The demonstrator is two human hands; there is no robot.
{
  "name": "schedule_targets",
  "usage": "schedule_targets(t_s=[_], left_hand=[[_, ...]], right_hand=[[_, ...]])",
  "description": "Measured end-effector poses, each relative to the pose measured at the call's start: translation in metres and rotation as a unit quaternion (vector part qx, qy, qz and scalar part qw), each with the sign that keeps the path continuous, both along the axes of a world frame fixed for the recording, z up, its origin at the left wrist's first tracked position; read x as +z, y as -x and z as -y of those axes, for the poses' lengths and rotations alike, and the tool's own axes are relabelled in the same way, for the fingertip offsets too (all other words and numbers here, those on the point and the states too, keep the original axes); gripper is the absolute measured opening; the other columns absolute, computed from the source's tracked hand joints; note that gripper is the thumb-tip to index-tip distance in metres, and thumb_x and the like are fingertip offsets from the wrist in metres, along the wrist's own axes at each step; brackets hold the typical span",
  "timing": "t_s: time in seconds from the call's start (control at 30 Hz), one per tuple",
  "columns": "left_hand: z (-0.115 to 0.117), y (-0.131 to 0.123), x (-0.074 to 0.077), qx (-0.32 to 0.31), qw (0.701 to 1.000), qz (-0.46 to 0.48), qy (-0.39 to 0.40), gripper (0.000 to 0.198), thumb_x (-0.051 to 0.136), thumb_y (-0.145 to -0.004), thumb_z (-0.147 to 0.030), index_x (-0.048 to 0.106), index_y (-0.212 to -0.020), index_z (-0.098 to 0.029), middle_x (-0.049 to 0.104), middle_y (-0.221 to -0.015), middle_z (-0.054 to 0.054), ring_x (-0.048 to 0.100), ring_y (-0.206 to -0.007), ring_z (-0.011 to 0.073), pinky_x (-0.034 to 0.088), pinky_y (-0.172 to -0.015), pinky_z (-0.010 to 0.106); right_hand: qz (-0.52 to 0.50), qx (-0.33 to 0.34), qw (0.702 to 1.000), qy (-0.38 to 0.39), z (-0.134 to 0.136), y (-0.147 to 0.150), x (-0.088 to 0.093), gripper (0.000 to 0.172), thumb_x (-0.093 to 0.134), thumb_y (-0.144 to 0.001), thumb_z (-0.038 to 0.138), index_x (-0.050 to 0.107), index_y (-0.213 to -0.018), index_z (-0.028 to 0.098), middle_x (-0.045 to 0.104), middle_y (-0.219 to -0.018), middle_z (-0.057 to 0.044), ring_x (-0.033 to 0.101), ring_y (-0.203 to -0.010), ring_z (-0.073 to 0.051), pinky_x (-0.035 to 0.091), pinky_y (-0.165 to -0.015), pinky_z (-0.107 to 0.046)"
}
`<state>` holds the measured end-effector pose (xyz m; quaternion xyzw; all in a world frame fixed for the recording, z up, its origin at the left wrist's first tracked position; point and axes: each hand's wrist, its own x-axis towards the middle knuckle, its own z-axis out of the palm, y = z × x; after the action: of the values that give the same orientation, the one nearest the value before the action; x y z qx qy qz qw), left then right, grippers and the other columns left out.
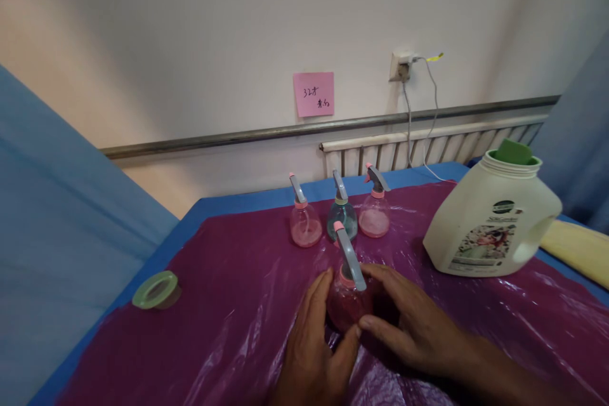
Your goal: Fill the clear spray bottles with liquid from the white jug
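A small round spray bottle (343,304) with a pink collar and a grey trigger head stands upright at the front of the table. My left hand (316,342) curves around its left side, and my right hand (413,323) wraps its right side, so it is gripped between both. The thumbs come close together at its near side. Just behind it are three more spray bottles: a pink one (307,228), a teal one (349,219) partly hidden by the held bottle, and another pink one (375,219), each with some liquid inside.
A large cream jug (442,235) with a green scoop (514,151) in its mouth stands right. A pale green lid (157,290) lies left. Purple plastic sheet (228,266) covers the blue table. Behind are a radiator (371,149), a socket with cables (403,66) and a pink note (314,94).
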<state>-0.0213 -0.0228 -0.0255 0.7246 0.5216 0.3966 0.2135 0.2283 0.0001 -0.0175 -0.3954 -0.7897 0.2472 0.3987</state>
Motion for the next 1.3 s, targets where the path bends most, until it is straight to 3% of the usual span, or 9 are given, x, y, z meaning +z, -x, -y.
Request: schedule_targets(t_s=[0.53, 0.9, 1.17, 1.3], left_hand=[[-0.0015, -0.0045, 0.0029, -0.008, 0.998, -0.030, -0.053, 0.080, 0.077, -0.107, -0.031, 0.039, -0.178, -0.033, 0.062, -0.174, 0.015, 0.068, -0.156, 0.0363, 0.062, -0.129, 0.059], [-0.0003, -0.0029, -0.0013, -0.005, 0.996, -0.051, -0.070, 0.080, 0.077, -0.108, -0.031, 0.040, -0.178, -0.029, 0.061, -0.174, 0.019, 0.066, -0.158, 0.0385, 0.063, -0.128, 0.059], [0.0010, -0.0030, 0.0048, -0.016, 0.998, -0.034, -0.044, 0.081, 0.079, -0.107, -0.036, 0.040, -0.178, -0.031, 0.059, -0.176, 0.018, 0.064, -0.161, 0.0391, 0.061, -0.129, 0.060], [0.0036, -0.0056, 0.0006, -0.001, 0.999, -0.024, -0.039, 0.082, 0.081, -0.106, -0.038, 0.042, -0.178, -0.031, 0.060, -0.175, 0.018, 0.064, -0.160, 0.0413, 0.060, -0.129, 0.063]], right_hand=[[0.013, -0.006, 1.000, -0.019, 0.0002, -0.0012, 0.0020, 0.078, 0.077, -0.109, 0.044, 0.039, -0.176, 0.035, 0.068, -0.163, -0.016, 0.071, -0.147, -0.034, 0.063, -0.121, -0.059], [0.016, -0.001, 1.000, -0.027, 0.0000, -0.0010, 0.0024, 0.079, 0.076, -0.109, 0.044, 0.037, -0.177, 0.036, 0.066, -0.165, -0.016, 0.070, -0.149, -0.034, 0.063, -0.122, -0.059], [0.004, 0.002, 1.000, 0.006, -0.0001, -0.0017, 0.0031, 0.075, 0.076, -0.108, 0.045, 0.044, -0.176, 0.034, 0.066, -0.164, -0.017, 0.068, -0.149, -0.035, 0.060, -0.124, -0.062], [0.002, 0.005, 1.000, -0.008, -0.0001, -0.0013, 0.0056, 0.073, 0.075, -0.108, 0.043, 0.046, -0.174, 0.033, 0.068, -0.162, -0.017, 0.070, -0.147, -0.035, 0.062, -0.122, -0.061]])
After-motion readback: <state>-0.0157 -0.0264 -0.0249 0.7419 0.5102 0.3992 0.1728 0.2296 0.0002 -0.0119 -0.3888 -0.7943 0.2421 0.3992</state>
